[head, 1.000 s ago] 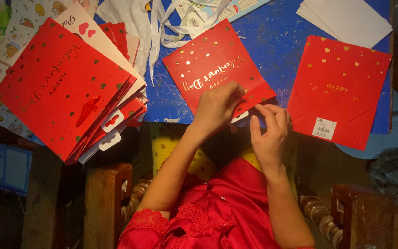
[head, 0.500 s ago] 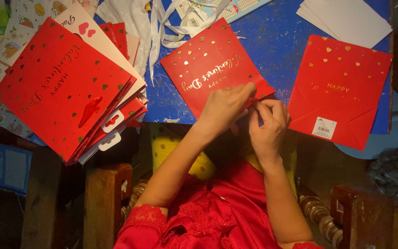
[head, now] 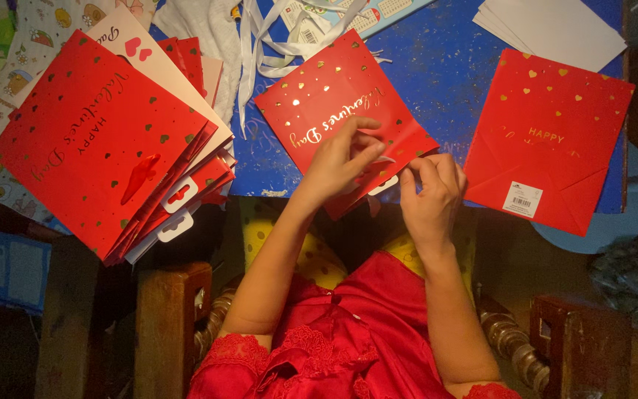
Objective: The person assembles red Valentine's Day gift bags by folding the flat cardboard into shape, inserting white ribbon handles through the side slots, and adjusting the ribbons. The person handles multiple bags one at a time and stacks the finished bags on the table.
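Head view, straight down over blue table [head: 437,81] (seemingly near), dim edges

Under both hands lies a flat red gift bag [head: 334,103] with gold hearts. Right of the right hand [head: 430,196] lies another red bag [head: 555,125] bearing a small white barcode label [head: 522,199]. Left of the left hand [head: 341,159] fans a stack of red bags [head: 105,140] with white hang tabs [head: 179,196].

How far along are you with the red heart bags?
Looks done: one red bag on the right lies flat by itself, though I can't tell what was done to it. In hand: the left hand and right hand pinch the near edge of the middle red bag. Probably left: the stack of red bags and the loose white ribbons.
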A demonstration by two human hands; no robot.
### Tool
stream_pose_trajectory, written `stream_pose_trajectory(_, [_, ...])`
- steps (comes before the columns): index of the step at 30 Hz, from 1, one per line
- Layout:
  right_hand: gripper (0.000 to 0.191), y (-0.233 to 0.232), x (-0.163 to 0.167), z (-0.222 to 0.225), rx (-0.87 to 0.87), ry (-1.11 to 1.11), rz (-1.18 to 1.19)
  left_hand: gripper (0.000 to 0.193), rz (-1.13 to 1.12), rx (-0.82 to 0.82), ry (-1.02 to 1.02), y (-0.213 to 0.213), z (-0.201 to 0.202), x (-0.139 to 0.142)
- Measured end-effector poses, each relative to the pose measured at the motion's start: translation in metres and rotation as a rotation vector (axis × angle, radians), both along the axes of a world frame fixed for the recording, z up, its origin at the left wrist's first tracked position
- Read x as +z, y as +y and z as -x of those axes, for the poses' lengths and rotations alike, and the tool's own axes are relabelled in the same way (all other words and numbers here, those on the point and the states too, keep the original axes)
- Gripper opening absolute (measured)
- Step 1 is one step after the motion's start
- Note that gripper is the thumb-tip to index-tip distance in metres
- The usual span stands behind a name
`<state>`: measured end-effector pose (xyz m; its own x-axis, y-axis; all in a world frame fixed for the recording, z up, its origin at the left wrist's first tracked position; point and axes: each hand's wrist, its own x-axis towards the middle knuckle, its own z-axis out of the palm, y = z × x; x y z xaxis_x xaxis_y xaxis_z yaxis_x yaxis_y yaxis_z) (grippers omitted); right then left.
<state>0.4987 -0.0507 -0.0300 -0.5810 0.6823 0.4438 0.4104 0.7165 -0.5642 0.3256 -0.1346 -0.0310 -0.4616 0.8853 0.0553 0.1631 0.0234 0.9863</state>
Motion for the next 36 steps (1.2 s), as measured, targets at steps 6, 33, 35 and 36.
stream_pose_trajectory(6, [0.010,0.006,0.006,0.000,0.042,0.003,0.229,0.044,0.107,-0.050,-0.508,-0.012,0.023,-0.002])
stream_pose_trajectory(33, [0.007,0.032,0.032,-0.066,-0.077,0.005,0.056,0.039,0.002,-0.114,-0.350,-0.004,0.017,-0.015])
stream_pose_trajectory(35, [0.008,0.037,0.031,-0.073,-0.110,0.002,0.079,0.039,0.068,-0.088,-0.308,-0.006,0.017,-0.014])
stream_pose_trajectory(36, [0.008,0.039,0.031,-0.076,-0.126,0.000,0.090,0.038,0.094,-0.079,-0.310,-0.006,0.016,-0.013])
